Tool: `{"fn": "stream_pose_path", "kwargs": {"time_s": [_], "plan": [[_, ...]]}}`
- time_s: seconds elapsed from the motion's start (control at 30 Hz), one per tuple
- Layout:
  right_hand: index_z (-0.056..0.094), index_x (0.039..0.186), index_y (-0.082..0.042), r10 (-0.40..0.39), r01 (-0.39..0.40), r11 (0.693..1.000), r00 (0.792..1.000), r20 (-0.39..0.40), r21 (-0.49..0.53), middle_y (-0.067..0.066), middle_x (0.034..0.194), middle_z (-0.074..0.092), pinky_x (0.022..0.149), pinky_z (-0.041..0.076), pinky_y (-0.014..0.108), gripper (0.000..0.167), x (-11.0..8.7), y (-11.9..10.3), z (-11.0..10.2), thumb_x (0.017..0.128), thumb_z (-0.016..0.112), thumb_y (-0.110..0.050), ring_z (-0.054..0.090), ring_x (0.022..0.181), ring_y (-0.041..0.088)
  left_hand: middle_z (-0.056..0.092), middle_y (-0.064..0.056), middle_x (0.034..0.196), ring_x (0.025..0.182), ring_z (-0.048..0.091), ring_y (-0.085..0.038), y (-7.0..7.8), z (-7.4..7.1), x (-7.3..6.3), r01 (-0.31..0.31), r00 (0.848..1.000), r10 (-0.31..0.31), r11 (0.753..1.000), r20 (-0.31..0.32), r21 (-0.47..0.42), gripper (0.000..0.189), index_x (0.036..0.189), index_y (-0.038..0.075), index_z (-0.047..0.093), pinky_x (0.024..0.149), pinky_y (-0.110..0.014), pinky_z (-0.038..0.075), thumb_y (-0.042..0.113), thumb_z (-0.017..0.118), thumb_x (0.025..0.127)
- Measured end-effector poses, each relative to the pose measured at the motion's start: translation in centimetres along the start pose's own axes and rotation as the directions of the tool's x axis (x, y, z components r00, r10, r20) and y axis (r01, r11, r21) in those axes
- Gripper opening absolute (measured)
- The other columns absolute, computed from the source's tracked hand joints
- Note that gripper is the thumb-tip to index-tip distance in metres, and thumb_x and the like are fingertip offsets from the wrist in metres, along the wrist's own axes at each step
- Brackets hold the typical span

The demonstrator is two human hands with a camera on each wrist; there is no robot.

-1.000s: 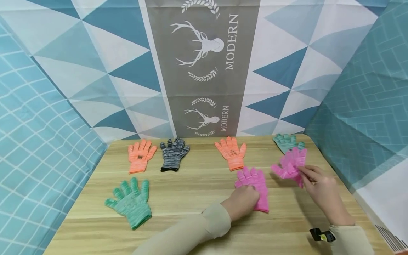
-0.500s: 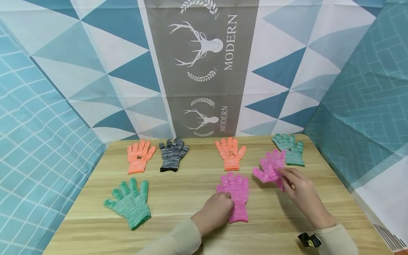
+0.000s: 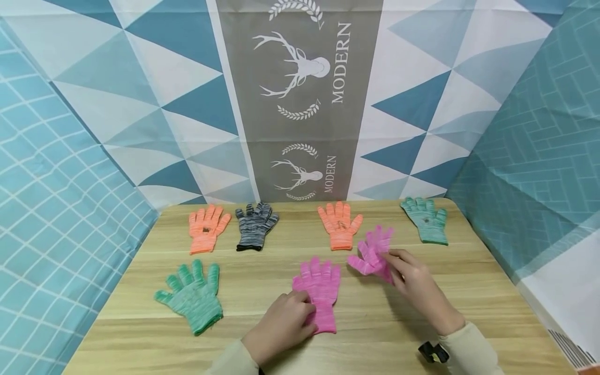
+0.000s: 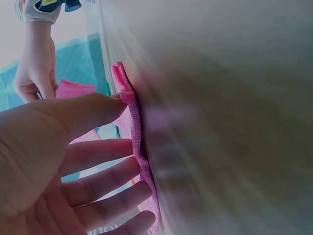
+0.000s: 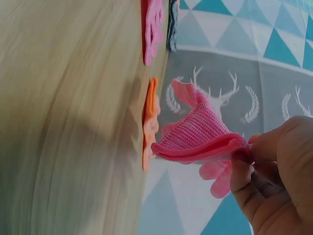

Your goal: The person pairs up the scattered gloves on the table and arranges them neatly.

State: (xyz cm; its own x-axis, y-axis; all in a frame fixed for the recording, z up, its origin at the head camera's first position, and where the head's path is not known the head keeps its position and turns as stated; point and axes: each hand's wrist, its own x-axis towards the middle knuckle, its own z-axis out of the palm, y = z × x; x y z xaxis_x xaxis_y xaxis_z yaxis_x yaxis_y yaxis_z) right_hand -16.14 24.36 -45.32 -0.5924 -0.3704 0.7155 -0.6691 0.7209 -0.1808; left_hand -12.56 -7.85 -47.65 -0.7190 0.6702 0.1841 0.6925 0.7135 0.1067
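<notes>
Flat on the table lies a pink knit glove (image 3: 323, 291), fingers pointing away. My left hand (image 3: 286, 320) rests on its left side. In the left wrist view, thumb and fingers (image 4: 105, 152) touch the glove, spread apart rather than pinching it. My right hand (image 3: 414, 281) pinches a second pink glove (image 3: 372, 255) and holds it above the table to the right of the first. Seen from the right wrist, this glove (image 5: 200, 132) hangs by its cuff, between thumb and fingers.
Toward the back lie an orange glove (image 3: 204, 229), a grey-and-black glove (image 3: 254, 227), another orange glove (image 3: 341, 226) and a green glove (image 3: 428, 221). A larger green glove (image 3: 194, 297) is at the left. Patterned cloth walls (image 3: 304, 104) border the wooden table (image 3: 262, 284).
The left hand and the pink glove under it have slid left across the table. The right hand has also carried its pink glove left, uncovering the green glove at the back right.
</notes>
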Motion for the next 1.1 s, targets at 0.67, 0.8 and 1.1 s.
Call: {"fn": "stream_pose_path", "kwargs": {"time_s": [0.67, 0.8, 1.1], "plan": [[0.078, 0.103, 0.003, 0.033, -0.041, 0.998, 0.99, 0.138, 0.057, 0.01, 0.093, 0.065, 0.06, 0.052, 0.015, 0.034, 0.4, -1.9, 2.0, 0.073, 0.073, 0.017, 0.057, 0.074, 0.008, 0.067, 0.003, 0.104, 0.092, 0.063, -0.013, 0.1, -0.1, -1.3, 0.033, 0.999, -0.032, 0.999, 0.01, -0.042, 0.023, 0.1, 0.019, 0.078, 0.068, -0.026, 0.048, 0.038, 0.078, 0.087], [0.077, 0.106, 0.003, -0.01, -0.005, 0.996, 0.986, 0.165, 0.093, 0.009, 0.095, 0.064, 0.062, 0.052, 0.014, 0.036, 1.0, -2.9, 2.3, 0.073, 0.073, 0.016, 0.056, 0.074, 0.007, 0.069, -0.001, 0.114, 0.102, 0.065, -0.017, 0.2, -0.2, -1.8, 0.049, 0.999, -0.049, 0.996, 0.006, -0.07, 0.032, 0.111, 0.016, 0.078, 0.078, -0.032, 0.055, 0.038, 0.078, 0.088], [0.076, 0.109, 0.005, -0.083, 0.056, 0.98, 0.988, 0.134, 0.19, 0.007, 0.095, 0.062, 0.066, 0.048, 0.008, 0.037, 1.7, -5.1, 3.5, 0.074, 0.072, 0.015, 0.053, 0.075, 0.005, 0.068, -0.002, 0.117, 0.108, 0.065, -0.019, 0.1, -0.2, -2.9, 0.112, 0.994, -0.112, 0.988, 0.013, -0.102, 0.037, 0.119, 0.011, 0.075, 0.083, -0.036, 0.056, 0.033, 0.078, 0.089]]}}
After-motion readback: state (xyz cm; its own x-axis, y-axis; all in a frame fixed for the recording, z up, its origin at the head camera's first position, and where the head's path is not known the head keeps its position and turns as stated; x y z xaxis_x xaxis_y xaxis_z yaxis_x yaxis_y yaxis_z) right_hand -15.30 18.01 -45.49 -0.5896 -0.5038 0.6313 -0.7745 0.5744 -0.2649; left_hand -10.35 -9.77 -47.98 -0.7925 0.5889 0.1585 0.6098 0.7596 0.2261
